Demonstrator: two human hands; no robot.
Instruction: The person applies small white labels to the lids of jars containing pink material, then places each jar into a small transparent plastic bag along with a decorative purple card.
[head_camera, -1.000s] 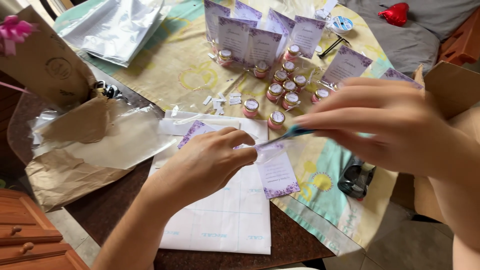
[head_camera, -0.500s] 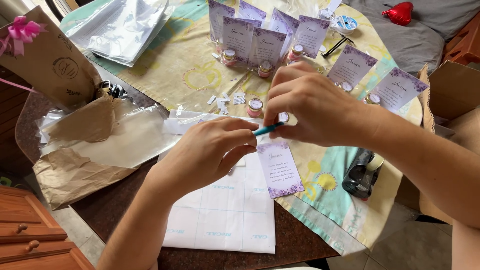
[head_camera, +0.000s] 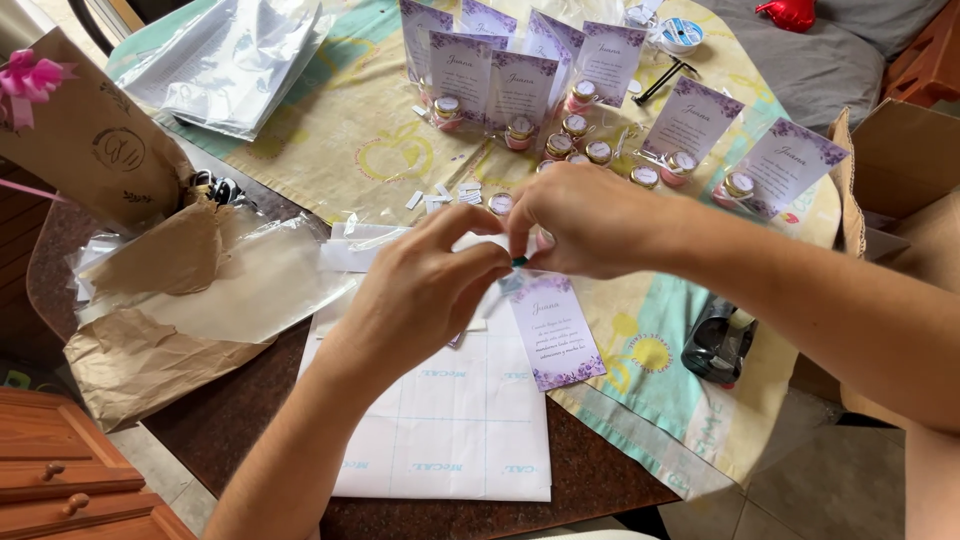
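Hands meet over a table (head_camera: 300, 130) draped in yellow cloth.
White backing sheet (head_camera: 450, 420), flat and gridded, overhangs the near edge; glossy card (head_camera: 555, 330) lies long axis toward the viewer, room beside it. Left hand (head_camera: 425, 290) and right hand (head_camera: 590, 220) pinch a small teal piece (head_camera: 519, 262) just above the card.

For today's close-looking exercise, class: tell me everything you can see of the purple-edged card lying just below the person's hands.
The card is a white upright rectangle, apparently of paper, with purple flowers at its top and bottom corners and lines of small writing in the middle. It lies flat and slightly tilted, partly on the white sheet and partly on the yellow cloth. The right hand covers its top edge.
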